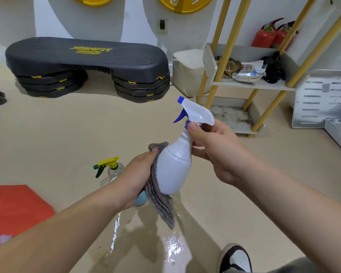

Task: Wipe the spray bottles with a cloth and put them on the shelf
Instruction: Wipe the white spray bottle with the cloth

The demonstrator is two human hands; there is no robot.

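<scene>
Spray bottle (174, 170): right hand (215, 152) grips neck, left hand (140, 174) clutches grey cloth (159, 201) against it; glossy beige floor (87, 125), shelf (244, 85) behind.

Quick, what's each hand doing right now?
Left hand: closed, holding the grey cloth against the white spray bottle.
Right hand: closed, holding that bottle's neck.

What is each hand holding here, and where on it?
Right hand grips the white spray bottle at its neck; left hand holds the grey cloth against its body.
</scene>
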